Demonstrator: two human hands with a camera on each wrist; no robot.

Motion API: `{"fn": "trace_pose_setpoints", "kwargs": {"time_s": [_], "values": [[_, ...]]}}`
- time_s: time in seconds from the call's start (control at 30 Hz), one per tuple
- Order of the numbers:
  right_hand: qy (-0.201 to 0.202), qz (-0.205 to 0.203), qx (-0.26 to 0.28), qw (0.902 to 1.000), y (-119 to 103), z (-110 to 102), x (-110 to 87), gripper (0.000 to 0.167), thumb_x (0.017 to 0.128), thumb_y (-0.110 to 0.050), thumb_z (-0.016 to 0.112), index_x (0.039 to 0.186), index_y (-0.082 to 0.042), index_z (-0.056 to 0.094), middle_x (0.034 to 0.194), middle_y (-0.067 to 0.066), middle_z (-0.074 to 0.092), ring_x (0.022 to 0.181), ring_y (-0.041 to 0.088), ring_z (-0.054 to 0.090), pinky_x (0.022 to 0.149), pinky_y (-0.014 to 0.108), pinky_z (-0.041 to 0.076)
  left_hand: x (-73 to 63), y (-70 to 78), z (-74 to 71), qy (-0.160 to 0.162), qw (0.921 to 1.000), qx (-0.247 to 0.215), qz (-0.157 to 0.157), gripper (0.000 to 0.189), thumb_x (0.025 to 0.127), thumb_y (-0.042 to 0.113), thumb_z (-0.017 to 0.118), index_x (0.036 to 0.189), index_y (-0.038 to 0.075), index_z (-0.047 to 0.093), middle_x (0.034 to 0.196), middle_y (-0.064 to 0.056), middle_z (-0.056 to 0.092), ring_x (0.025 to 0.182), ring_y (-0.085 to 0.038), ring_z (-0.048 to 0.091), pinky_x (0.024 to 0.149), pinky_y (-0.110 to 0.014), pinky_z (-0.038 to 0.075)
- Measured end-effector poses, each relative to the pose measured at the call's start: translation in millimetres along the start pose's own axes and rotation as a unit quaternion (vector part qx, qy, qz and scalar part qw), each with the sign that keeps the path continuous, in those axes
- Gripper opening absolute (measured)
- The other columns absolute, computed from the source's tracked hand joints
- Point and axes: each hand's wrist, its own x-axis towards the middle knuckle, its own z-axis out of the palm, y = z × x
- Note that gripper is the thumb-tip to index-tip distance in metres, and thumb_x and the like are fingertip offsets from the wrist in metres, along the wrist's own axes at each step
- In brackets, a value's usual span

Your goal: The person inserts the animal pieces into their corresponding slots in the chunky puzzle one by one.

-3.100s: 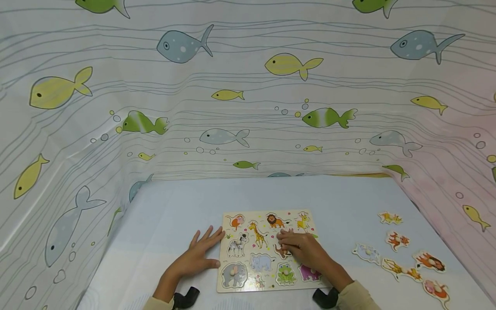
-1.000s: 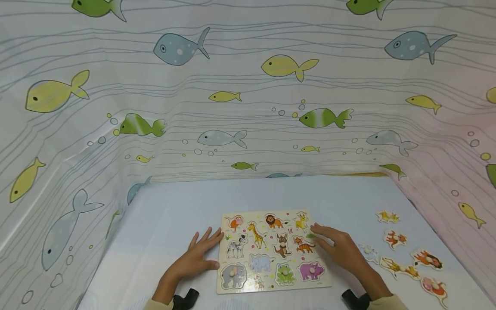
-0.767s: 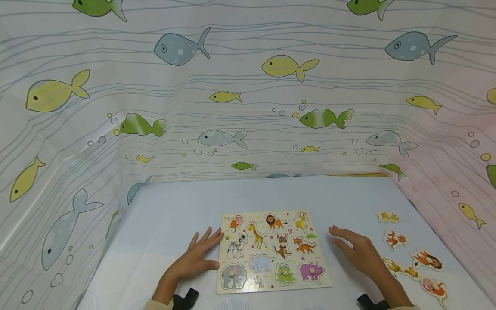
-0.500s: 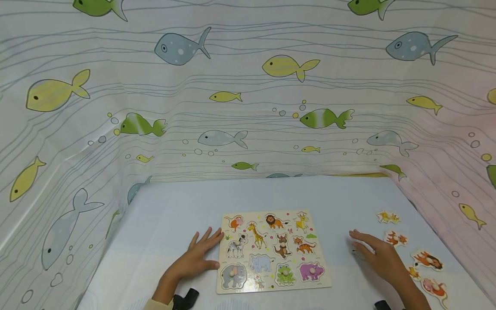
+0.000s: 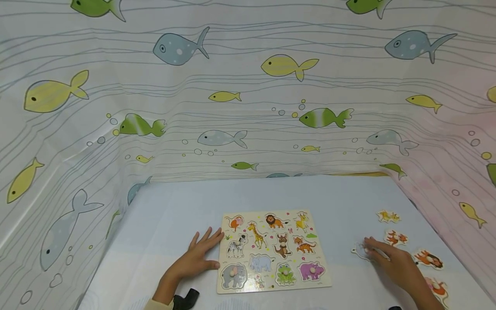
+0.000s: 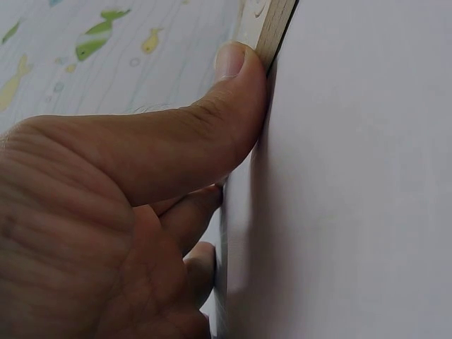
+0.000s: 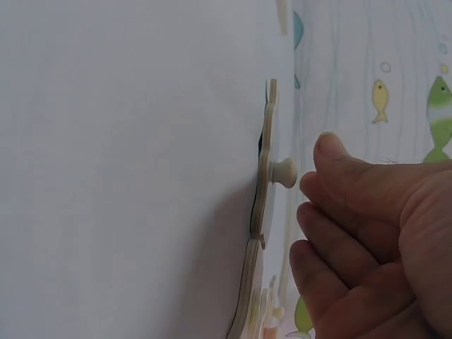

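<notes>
My left hand (image 5: 197, 256), fingers spread, rests against the left edge of a wooden peg puzzle board (image 5: 326, 277) with printed animals. In the left wrist view, the thumb (image 6: 236, 78) presses on the board's edge (image 6: 279, 28). On the right of the table, my right hand (image 5: 393, 262) hovers over a loose pale blue-grey animal puzzle piece (image 5: 358, 251). Its knob (image 7: 285, 172) stands just apart from the thumb and bent fingertips in the right wrist view. Nothing is held there. A grey elephant piece (image 5: 228, 280), frog piece (image 5: 285, 280) and purple hippo piece (image 5: 306, 275) sit in the board.
Other loose pieces lie at the right: a yellow animal (image 5: 389, 216), an orange-brown animal (image 5: 395, 237), a lion (image 5: 428, 258) and a monkey (image 5: 439, 288) partly behind the right arm. A fish-patterned curtain (image 5: 248, 116) rises behind the white table (image 5: 186, 202).
My right hand has left the board's right side and travelled right to the pale blue-grey piece; it now covers another loose piece. My left hand keeps its place at the board's edge.
</notes>
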Motion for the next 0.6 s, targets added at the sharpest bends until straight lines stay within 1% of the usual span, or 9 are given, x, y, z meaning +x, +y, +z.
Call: {"fn": "trace_pose_setpoints", "kwargs": {"time_s": [0.07, 0.23, 0.43, 0.6], "values": [[-0.012, 0.003, 0.006, 0.9999, -0.1, 0.5, -0.3, 0.035, 0.082, -0.016, 0.08, 0.117, -0.012, 0.075, 0.121, 0.013, 0.071, 0.107, -0.026, 0.042, 0.078, -0.011, 0.032, 0.3, -0.5, 0.2, -0.001, 1.0, -0.002, -0.001, 0.092, 0.074, 0.029, 0.081, 0.153, 0.009, 0.039, 0.163, -0.01, 0.028, 0.155, -0.042, 0.008, 0.121, -0.064, -0.015], [-0.05, 0.026, 0.021, 0.9982, -0.2, 2.4, -0.4, 0.036, 0.083, -0.019, 0.079, 0.119, -0.014, 0.074, 0.125, 0.011, 0.07, 0.11, -0.024, 0.043, 0.078, -0.01, 0.034, 0.5, -4.2, 1.7, -0.002, 1.0, 0.001, 0.001, 0.093, 0.074, 0.031, 0.081, 0.154, 0.01, 0.038, 0.164, -0.009, 0.028, 0.155, -0.041, 0.008, 0.121, -0.063, -0.015], [-0.039, 0.009, 0.022, 0.9989, 1.5, 6.3, 1.6, 0.037, 0.079, -0.011, 0.081, 0.117, -0.012, 0.075, 0.123, 0.012, 0.071, 0.111, -0.02, 0.046, 0.079, -0.011, 0.034, 0.4, -5.5, 2.1, -0.001, 1.0, 0.002, 0.003, 0.093, 0.074, 0.032, 0.081, 0.154, 0.01, 0.038, 0.164, -0.009, 0.028, 0.155, -0.041, 0.008, 0.121, -0.063, -0.015], [-0.039, 0.007, 0.019, 0.9991, 4.2, 9.3, 2.2, 0.039, 0.078, -0.008, 0.081, 0.116, -0.013, 0.076, 0.122, 0.012, 0.071, 0.11, -0.019, 0.047, 0.08, -0.011, 0.034, 0.5, -4.3, 2.0, 0.001, 1.0, 0.0, 0.0, 0.093, 0.074, 0.031, 0.081, 0.154, 0.01, 0.038, 0.164, -0.009, 0.028, 0.155, -0.041, 0.008, 0.121, -0.063, -0.015]]}}
